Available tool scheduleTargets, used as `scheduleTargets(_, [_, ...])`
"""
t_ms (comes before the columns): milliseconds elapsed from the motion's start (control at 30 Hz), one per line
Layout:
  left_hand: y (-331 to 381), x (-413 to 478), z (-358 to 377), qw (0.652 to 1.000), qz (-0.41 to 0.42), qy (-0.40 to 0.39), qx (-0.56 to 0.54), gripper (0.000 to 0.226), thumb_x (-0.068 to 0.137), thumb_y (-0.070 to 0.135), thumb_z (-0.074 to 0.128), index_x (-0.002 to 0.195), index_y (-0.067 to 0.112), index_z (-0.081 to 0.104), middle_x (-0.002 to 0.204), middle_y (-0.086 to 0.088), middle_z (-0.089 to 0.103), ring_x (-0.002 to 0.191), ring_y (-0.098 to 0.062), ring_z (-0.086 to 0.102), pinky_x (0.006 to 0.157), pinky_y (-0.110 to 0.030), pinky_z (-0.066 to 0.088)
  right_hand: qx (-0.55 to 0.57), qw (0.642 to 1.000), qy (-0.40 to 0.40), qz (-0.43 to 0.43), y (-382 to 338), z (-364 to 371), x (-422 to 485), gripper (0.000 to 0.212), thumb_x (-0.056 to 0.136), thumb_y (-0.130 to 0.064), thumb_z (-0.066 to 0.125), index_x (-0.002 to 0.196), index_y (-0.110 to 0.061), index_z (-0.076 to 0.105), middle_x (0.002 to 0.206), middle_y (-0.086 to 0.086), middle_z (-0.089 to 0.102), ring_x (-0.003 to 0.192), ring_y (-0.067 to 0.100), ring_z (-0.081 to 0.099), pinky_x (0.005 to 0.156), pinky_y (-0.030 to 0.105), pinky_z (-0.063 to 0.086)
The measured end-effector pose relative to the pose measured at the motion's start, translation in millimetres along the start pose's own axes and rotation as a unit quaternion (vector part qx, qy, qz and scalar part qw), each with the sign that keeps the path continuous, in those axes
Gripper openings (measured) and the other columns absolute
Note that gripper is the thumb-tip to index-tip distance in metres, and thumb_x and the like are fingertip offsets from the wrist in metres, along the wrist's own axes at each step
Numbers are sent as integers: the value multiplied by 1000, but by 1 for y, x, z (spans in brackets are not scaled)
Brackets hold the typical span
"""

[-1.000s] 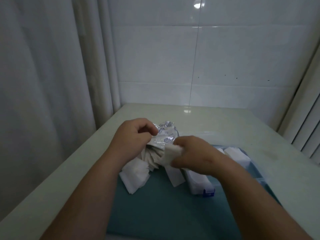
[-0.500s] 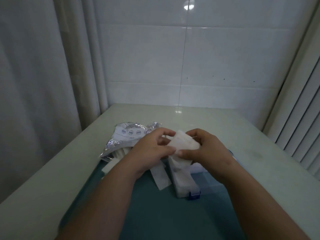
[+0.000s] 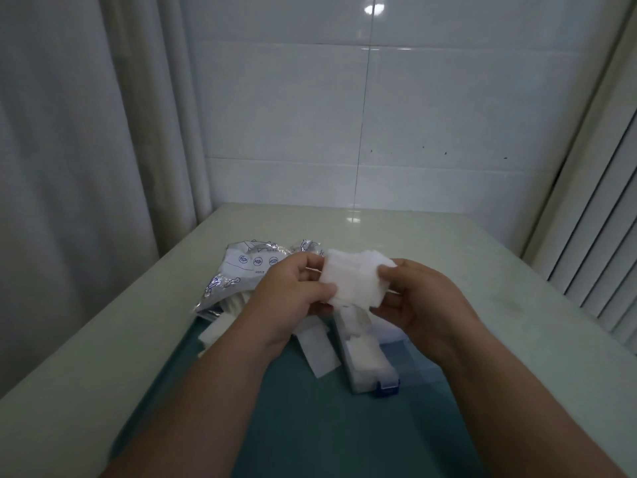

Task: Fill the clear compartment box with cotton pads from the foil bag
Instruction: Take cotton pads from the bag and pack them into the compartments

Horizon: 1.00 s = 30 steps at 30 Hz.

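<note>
Both hands hold a white stack of cotton pads up above the table. My left hand pinches its left edge and my right hand grips its right edge. Under the hands sits the clear compartment box with a blue latch; its near compartments hold white pads and my right hand hides its far part. The silver foil bag lies to the left, open toward me, with pads spilling from it. One loose pad lies beside the box.
A teal mat covers the near part of the pale table. More loose pads lie at the mat's left edge. A curtain hangs at the left, a tiled wall stands behind, and slatted blinds are at the right.
My left hand let go of the foil bag, which now lies on the table, and joined the right hand on the pads. Both hands spread the stack wider.
</note>
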<state>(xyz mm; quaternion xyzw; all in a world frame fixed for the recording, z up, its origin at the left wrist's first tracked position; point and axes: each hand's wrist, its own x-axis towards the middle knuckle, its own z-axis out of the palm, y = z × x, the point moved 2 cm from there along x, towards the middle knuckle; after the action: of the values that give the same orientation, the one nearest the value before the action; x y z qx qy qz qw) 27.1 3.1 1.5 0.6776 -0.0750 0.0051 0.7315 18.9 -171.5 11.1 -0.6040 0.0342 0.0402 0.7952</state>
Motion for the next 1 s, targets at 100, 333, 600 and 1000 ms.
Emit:
scheduleTargets(100, [2, -1, -2, 1000, -5, 12, -5, 23, 84, -11, 60, 95, 8, 65, 84, -13, 69, 69, -22, 65, 61, -33, 57, -33, 997, 54, -33, -5, -5, 0, 16, 98, -13, 51, 110, -7, 61, 106, 13, 66, 95, 33, 68, 66, 35, 61])
scheduleTargets(333, [2, -3, -4, 998, -8, 46, 52, 20, 82, -8, 63, 88, 11, 66, 79, -13, 68, 59, -21, 64, 53, -27, 55, -160, 982, 59, -85, -10, -9, -2, 25, 96, -7, 53, 118, -16, 58, 107, 2, 60, 97, 26, 63, 64, 26, 58])
scheduleTargets(600, [2, -4, -2, 996, -10, 41, 81, 20, 80, -5, 68, 91, 11, 66, 80, -13, 69, 61, -21, 66, 61, -32, 59, -207, 971, -39, -115, -8, -5, -4, 19, 91, -2, 58, 101, -12, 71, 90, 1, 75, 83, 18, 71, 73, 29, 60])
scheduleTargets(1000, [0, -6, 1, 998, -51, -31, 16, 35, 84, -15, 60, 111, 7, 65, 86, -15, 67, 72, -22, 66, 66, -30, 60, -332, 935, 24, -121, -1, -7, 3, 13, 91, -12, 60, 91, -22, 69, 92, -4, 70, 87, 17, 64, 77, 31, 55])
